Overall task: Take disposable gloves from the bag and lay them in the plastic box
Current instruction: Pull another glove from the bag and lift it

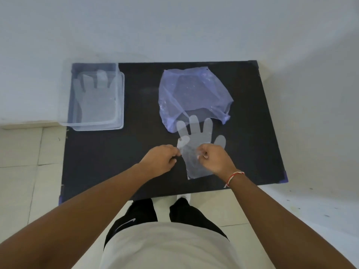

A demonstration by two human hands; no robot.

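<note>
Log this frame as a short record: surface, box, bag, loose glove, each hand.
surface: black board on a pale floor
box: clear plastic box at the board's far left, one clear glove lying flat inside
bag: bluish plastic bag, far centre, crumpled, mouth toward the person
loose glove: second glove on the board, fingertips overlapping the bag's near edge
left hand: pinching the loose glove's left edge
right hand: pinching its right edge; thread bracelet on the wrist

Colours I log: black board (136, 113) mid-frame; clear box (120, 101), upper left, with a frosted whitish glove (91, 98); pale violet bag (194, 90) (translucent); a second translucent whitish glove (196, 140); red-and-white wrist thread (234, 176); black shorts (136, 216), white logo.
</note>
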